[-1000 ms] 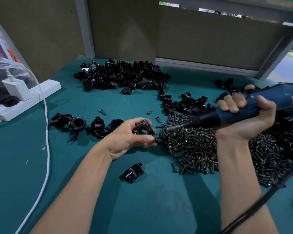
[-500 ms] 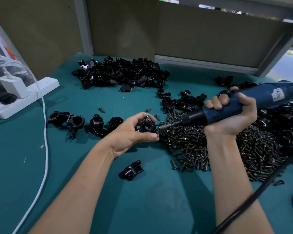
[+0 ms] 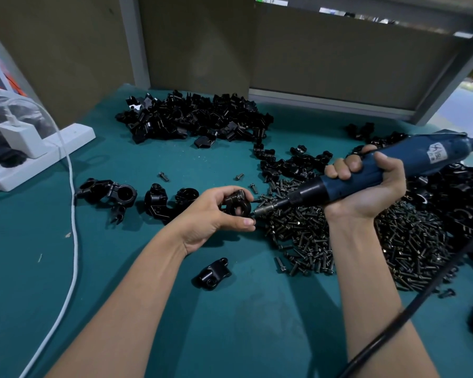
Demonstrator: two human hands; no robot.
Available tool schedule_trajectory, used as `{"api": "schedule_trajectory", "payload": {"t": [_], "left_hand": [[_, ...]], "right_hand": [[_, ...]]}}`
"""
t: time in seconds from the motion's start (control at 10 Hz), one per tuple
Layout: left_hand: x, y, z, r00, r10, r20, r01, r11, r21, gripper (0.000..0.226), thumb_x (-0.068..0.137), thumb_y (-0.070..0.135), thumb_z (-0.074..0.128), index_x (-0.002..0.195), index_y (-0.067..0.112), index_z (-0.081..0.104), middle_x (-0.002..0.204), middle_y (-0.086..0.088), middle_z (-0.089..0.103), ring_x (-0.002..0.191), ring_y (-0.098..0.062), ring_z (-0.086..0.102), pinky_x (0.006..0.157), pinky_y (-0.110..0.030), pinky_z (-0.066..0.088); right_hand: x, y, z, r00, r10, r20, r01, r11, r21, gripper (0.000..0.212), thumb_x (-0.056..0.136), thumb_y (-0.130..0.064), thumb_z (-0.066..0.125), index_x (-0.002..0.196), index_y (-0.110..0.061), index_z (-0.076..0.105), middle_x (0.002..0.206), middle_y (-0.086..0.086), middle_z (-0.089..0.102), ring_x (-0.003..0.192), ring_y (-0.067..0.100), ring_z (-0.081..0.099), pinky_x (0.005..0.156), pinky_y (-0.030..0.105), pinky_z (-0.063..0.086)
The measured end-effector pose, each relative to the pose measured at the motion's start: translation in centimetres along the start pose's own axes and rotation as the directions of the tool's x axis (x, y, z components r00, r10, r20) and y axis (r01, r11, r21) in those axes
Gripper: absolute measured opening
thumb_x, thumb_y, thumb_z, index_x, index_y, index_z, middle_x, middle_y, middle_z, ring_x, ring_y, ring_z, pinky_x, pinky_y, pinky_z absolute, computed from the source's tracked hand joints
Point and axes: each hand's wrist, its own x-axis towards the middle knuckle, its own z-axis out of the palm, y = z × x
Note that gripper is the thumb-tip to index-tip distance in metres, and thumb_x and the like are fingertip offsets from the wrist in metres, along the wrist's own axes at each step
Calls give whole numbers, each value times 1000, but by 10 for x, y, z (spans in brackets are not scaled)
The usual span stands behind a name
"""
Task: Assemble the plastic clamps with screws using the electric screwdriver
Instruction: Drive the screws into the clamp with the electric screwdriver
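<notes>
Seating bit [image 3: 261, 211]: plastic clamp [image 3: 236, 204] is pinched by left hand [image 3: 210, 218], electric screwdriver [image 3: 366, 173] fisted by right hand [image 3: 366, 195], to be held square.

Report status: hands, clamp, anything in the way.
Left hand grips clamp. Right hand grips screwdriver, bit tip at clamp. Screw pile alongside; nothing between bit and clamp.

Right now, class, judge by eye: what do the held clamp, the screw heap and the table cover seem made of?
Clamp: likely moulded black plastic, semi-gloss, soft highlights. Screw heap: probably dark-finished metal, small sharp glints. Table cover: teal, matte, perhaps rubber mat; scuffed, no weave visible.
</notes>
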Motion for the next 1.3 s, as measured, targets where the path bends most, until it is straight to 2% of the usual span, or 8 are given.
{"api": "schedule_trajectory", "payload": {"t": [0.2,0.4,1.0,1.1,1.3], "left_hand": [[-1,1,1,1000,-14,-5,14,999,-37,45,59,-5,79,100,10,71,99,-16,55,84,-38,72,75,-35,62],[-2,3,2,1000,22,-2,-22,1000,-12,41,61,-2,79,98,11,70,93,-7,52,70,-23,69,70,-37,62],[-3,3,4,999,34,-19,-34,999,3,37,70,-13,75,99,10,67,99,-11,49,69,-19,69,66,-35,62],[-2,2,3,999,38,-23,-39,999,-35,41,63,-7,78,100,9,68,100,-11,48,71,-18,70,65,-35,62],[-1,1,5,999,29,-19,-29,1000,0,40,65,-8,77,100,10,68,100,-12,46,71,-19,70,67,-35,62]], "right_hand": [[0,1,-1,1000,-4,-13,4,1000,6,11,67,-24,50,75,-15,50,54,-4,42,43,12,38,46,21,34],[1,1,-2,1000,-4,-21,5,1000,24,10,68,-24,49,74,-15,50,53,-4,42,43,11,39,47,21,35],[1,5,-5,999,12,-41,-10,999,35,10,67,-24,51,72,-15,49,53,-4,42,42,11,38,46,21,35],[1,5,-4,998,16,-54,-13,999,52,10,66,-24,51,71,-15,49,52,-4,43,41,12,39,45,20,36],[1,5,-4,998,12,-55,-10,1000,23,10,67,-24,50,71,-15,49,52,-4,42,41,12,39,45,21,36]]}}
